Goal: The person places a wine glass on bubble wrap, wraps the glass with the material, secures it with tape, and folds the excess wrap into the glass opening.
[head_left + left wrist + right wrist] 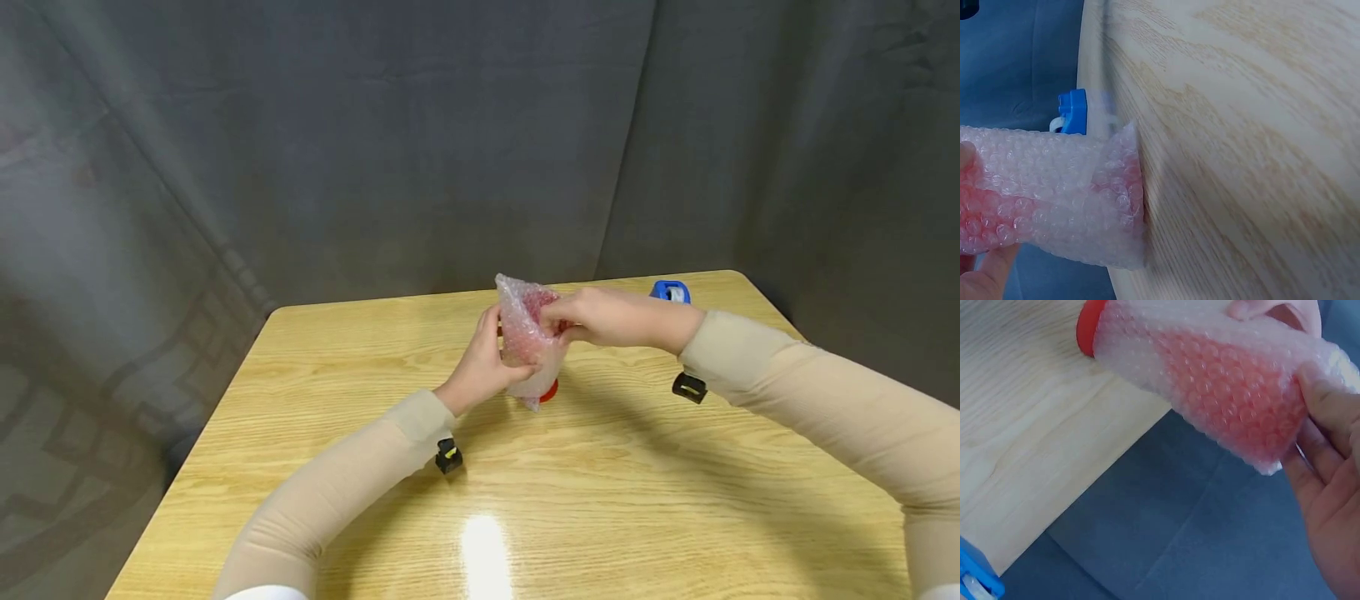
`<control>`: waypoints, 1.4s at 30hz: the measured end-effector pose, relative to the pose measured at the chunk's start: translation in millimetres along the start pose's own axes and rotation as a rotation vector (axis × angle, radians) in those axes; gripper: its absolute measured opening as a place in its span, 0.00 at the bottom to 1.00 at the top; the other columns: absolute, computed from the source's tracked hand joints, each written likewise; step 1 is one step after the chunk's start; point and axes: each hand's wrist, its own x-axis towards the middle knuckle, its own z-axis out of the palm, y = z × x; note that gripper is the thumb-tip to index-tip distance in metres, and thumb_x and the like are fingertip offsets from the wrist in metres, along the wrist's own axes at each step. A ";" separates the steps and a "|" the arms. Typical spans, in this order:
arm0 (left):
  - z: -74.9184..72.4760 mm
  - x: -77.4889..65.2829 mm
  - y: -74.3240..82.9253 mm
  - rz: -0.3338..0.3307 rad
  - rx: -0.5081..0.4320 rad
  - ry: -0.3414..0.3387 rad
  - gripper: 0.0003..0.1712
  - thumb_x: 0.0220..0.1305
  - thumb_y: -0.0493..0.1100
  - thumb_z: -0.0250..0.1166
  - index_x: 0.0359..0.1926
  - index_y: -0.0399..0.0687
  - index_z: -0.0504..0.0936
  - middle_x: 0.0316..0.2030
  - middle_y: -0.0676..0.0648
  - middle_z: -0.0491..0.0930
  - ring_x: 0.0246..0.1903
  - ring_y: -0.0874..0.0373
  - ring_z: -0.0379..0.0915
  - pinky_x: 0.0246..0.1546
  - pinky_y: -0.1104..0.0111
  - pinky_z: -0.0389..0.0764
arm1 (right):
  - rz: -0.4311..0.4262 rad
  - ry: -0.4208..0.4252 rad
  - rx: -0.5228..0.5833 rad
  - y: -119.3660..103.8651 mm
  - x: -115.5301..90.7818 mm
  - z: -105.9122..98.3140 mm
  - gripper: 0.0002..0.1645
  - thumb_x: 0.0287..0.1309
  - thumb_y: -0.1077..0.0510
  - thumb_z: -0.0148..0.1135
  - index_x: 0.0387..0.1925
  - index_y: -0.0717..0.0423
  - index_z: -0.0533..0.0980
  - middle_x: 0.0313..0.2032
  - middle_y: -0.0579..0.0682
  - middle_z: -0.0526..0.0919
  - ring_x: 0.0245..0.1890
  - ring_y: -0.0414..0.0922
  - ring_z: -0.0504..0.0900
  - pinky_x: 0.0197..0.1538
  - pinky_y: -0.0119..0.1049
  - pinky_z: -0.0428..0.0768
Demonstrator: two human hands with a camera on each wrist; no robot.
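A bubble-wrap sheet point(519, 329) is wrapped around an object with pink-red and whitish parts. The object stands upright on the table, leaning slightly, and its kind is hidden. A round red end point(1090, 328) sticks out of the wrap at the bottom. My left hand point(486, 367) grips the wrapped object from the left side, thumb in front. At the upper end, my right hand point(603, 317) pinches the wrap's edge, with the thumb outside and fingertips partly hidden in the top opening.
A blue tape dispenser point(670, 291) with a whitish roll stands near the back edge of the wooden table point(360, 350), behind the right forearm. Dark grey curtains point(450, 150) hang behind and beside the table.
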 end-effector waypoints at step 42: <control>-54.1 30.6 69.1 0.565 0.816 -0.108 0.06 0.61 0.37 0.68 0.37 0.42 0.79 0.34 0.50 0.81 0.32 0.61 0.76 0.36 0.76 0.80 | 0.029 0.092 -0.082 4.8 6.5 -3.0 0.08 0.51 0.61 0.71 0.30 0.47 0.78 0.33 0.39 0.79 0.34 0.36 0.75 0.38 0.31 0.80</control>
